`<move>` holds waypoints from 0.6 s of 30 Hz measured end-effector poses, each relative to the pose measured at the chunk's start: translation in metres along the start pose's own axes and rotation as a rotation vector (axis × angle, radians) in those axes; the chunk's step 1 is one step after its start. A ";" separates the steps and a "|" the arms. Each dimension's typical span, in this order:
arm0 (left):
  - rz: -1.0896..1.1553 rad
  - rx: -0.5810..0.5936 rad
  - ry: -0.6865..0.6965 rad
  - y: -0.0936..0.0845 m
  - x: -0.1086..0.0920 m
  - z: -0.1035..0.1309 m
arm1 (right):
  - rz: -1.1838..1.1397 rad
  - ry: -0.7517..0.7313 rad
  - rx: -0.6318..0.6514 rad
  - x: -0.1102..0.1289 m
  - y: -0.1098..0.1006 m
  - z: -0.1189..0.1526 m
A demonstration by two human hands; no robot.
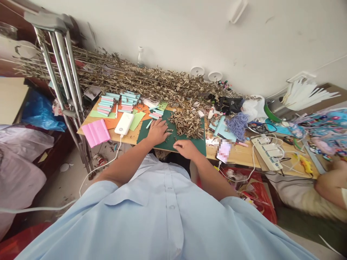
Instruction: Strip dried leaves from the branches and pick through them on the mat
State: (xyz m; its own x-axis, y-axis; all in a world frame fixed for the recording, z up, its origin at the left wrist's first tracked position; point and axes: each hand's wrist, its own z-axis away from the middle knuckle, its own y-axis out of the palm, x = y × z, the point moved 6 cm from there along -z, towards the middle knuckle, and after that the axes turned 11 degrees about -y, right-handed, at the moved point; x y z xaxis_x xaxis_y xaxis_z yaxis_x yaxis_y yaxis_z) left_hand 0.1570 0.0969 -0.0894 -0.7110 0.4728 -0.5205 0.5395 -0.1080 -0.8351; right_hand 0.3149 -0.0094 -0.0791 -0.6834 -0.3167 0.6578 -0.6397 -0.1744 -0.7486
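Observation:
My left hand lies palm down at the left of a dark green cutting mat, its fingers spread. Beside its fingertips is a small light-blue paper roll. My right hand rests over the mat's front edge with its fingers curled together; whatever they may hold is hidden. Between and beyond both hands sits a heap of dried leaves, with loose bits scattered toward my left hand. Several blue and pink paper rolls are stacked just past my left hand.
More rolls, a white power bank and pink paper lie leftward. Dried stalks line the wall. To the right are a phone, purple yarn and a power strip. Crutches stand left; another person's arm shows right.

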 end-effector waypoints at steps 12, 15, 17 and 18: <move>0.049 0.011 0.034 0.011 -0.002 0.006 | 0.454 0.079 -0.145 -0.037 -0.076 -0.140; 0.070 -0.019 0.039 0.005 -0.003 0.008 | 0.548 0.119 0.004 -0.050 -0.067 -0.171; 0.094 -0.032 0.038 0.001 -0.004 0.008 | 0.561 0.168 0.076 -0.062 -0.062 -0.182; 0.111 -0.040 0.033 0.000 -0.004 0.008 | 0.550 0.182 0.086 -0.066 -0.063 -0.184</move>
State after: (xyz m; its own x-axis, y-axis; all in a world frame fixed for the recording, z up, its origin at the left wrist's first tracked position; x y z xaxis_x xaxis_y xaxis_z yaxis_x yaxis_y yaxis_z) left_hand 0.1564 0.0879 -0.0882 -0.6311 0.4889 -0.6022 0.6317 -0.1265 -0.7648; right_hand 0.3356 0.1946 -0.0603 -0.9611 -0.2185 0.1689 -0.1484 -0.1071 -0.9831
